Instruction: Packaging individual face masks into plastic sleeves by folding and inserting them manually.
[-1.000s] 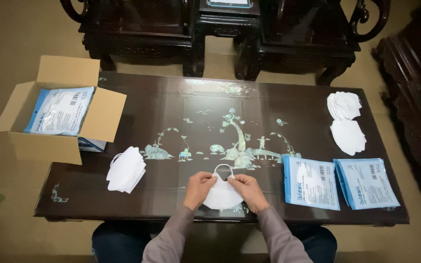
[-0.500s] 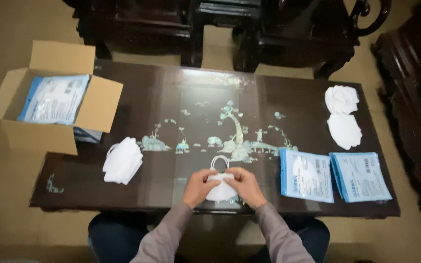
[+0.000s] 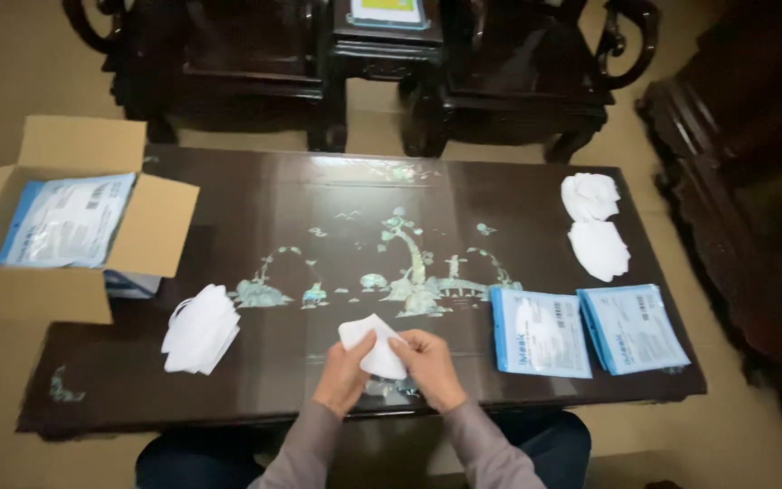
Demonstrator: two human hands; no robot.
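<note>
Folded white mask (image 3: 372,344) held just above near edge of dark inlaid desk (image 3: 319,195), pinched between left hand (image 3: 344,376) and right hand (image 3: 429,367), each grip closed on 1 side. Left of hands: stack of white masks (image 3: 199,329) lying flat. Right of hands: 2 blue packets (image 3: 587,330) side by side. Beyond, near far right corner: 2 loose white masks (image 3: 595,225). Far left: open cardboard box (image 3: 65,226) containing a blue-edged packet.
</note>
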